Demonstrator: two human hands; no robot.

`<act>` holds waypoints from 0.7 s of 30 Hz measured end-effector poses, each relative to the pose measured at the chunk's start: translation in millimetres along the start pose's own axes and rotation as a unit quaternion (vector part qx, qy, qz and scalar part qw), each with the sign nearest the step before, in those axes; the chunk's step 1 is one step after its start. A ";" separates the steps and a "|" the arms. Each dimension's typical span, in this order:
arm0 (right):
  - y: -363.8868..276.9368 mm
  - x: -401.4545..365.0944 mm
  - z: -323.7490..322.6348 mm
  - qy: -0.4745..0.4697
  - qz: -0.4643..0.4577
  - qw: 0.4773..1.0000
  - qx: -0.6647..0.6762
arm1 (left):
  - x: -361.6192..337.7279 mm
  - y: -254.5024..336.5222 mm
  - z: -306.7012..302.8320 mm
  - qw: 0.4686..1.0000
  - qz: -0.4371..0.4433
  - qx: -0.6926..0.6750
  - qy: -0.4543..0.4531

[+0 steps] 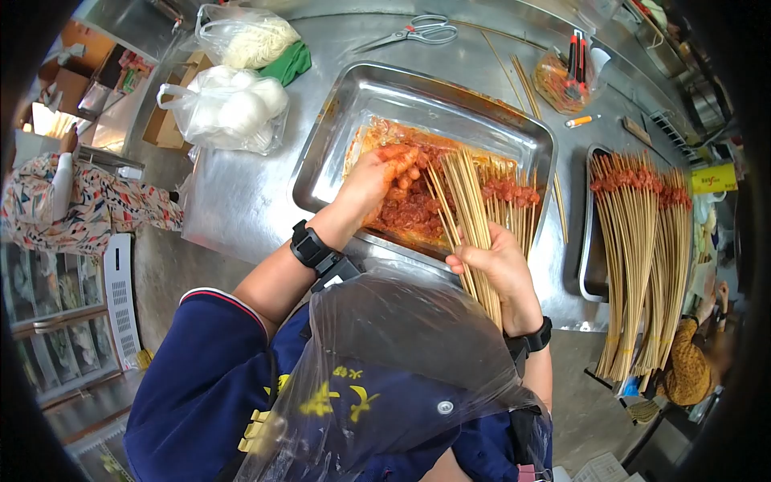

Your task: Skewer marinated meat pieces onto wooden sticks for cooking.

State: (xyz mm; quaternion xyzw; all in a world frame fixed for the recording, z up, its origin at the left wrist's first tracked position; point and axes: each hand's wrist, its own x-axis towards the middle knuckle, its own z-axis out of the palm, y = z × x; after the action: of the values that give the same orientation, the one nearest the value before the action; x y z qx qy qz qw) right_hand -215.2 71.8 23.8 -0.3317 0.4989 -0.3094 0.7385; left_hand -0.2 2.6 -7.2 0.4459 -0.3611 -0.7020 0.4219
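Observation:
A steel tray (321,165) holds red marinated meat (405,210) in sauce. My left hand (384,178), its fingers smeared red and curled together, is over the meat; what it pinches is too small to make out. My right hand (499,271) is wrapped round a bundle of bamboo skewers (468,197), whose upper ends lean over the tray. Skewers with meat on their tips (511,193) lie at the tray's right side. A second tray (593,277) at the right carries many loaded skewers (630,241).
Plastic bags with white contents (237,108) stand at the upper left. Scissors (418,30), loose skewers (526,88) and a bag with red-handled tools (574,72) lie behind the tray. One person (88,201) is at the left, another (691,361) at the right.

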 end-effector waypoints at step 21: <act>-1.5 3.6 1.1 -0.033 -0.010 0.999 -0.031 | 5.1 1.9 1.6 0.999 0.029 0.007 -0.029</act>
State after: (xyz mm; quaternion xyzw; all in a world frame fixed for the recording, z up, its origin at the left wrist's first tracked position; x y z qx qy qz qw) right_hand -213.2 68.2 23.4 -0.3690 0.4807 -0.2899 0.7407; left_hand -2.4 -2.5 -6.6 0.4179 -0.3911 -0.6992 0.4285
